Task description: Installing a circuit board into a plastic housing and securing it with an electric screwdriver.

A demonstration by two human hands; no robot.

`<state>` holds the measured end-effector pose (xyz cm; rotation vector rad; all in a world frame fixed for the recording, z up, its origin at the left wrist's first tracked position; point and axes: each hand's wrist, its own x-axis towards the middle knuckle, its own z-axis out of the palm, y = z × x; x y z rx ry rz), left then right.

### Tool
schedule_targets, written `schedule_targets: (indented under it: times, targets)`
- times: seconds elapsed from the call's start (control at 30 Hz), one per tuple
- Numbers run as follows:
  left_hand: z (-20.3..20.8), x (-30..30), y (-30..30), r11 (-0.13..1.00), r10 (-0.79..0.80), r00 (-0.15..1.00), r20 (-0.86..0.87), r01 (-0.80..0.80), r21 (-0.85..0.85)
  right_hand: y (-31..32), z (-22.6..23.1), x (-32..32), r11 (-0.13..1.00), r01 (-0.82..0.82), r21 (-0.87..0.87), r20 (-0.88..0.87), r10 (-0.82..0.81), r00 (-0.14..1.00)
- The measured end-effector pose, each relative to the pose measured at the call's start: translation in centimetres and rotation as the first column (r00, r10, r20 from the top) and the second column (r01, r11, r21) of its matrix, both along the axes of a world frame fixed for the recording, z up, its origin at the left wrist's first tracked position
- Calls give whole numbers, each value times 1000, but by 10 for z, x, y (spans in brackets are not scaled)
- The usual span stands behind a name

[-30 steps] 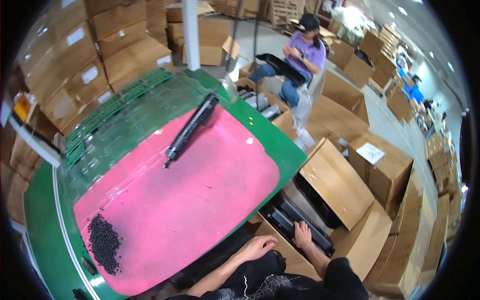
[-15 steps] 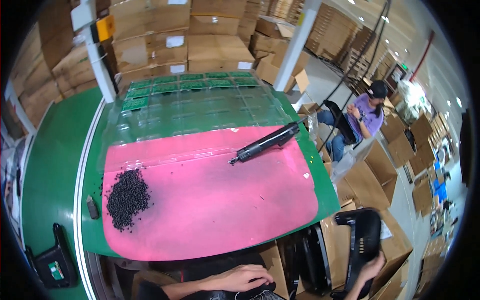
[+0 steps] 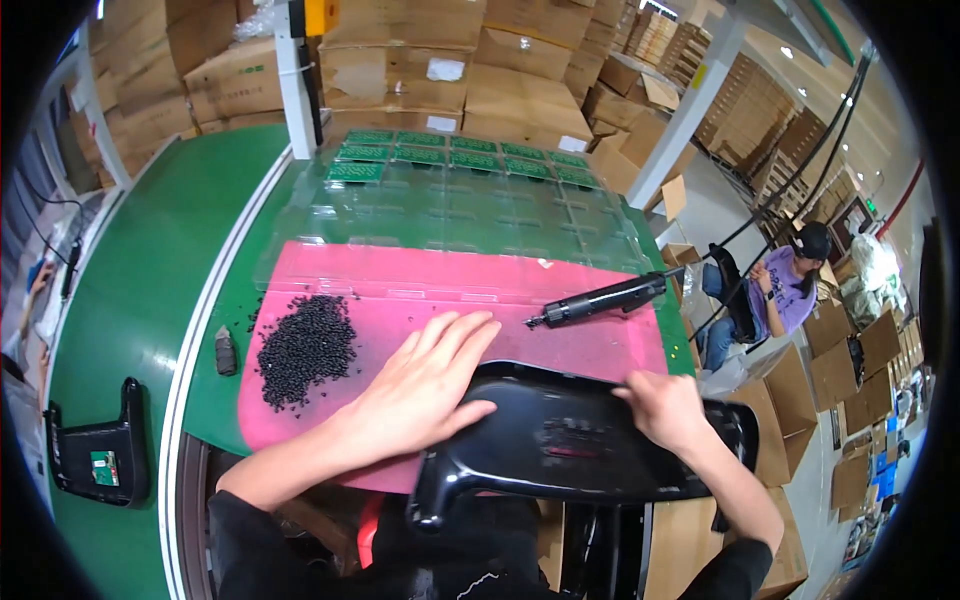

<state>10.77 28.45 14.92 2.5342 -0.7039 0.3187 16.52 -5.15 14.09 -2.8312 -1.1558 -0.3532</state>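
Observation:
A glossy black plastic shell (image 3: 510, 425) with a slotted middle and a bent arm at its left is tilted over the near edge of the pink mat (image 3: 380, 272). My right hand (image 3: 665, 410) grips its upper edge, the fingers curled over it. My left hand (image 3: 425, 375) reaches over the mat with fingers stretched out, its thumb touching or just above the shell's left end. Left of that hand lies a heap of small black screws (image 3: 305, 350). Beyond the shell rests a black electric screwdriver (image 3: 605, 300), its bit pointing left.
Green circuit boards (image 3: 475, 160) sit in the far rows of a clear plastic tray (image 3: 450, 228). On the green surface at left is another black shell (image 3: 95, 455) with a small board in it. Open cartons (image 3: 790, 365) stand at right, near a seated person (image 3: 790, 285).
My right hand has brought the black shell up from the boxes at right to the mat. My left hand has risen from my lap to the shell's left end. The view has shifted.

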Motion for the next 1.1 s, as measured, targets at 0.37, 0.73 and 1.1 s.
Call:
schedule_targets:
  times: [0.37,0.73,1.1]
  targets:
    - [-39,43,57,999,-31,996,-78,33,29,212,-22,213,997,-25,67,69,20,997]
    - [-50,51,62,999,-19,999,-39,20,31,258,-87,324,965,232,-124,-12,-236,972]
    - [-40,37,54,970,205,978,43,-197,-143,193,-24,218,972,-132,-197,409,203,889]
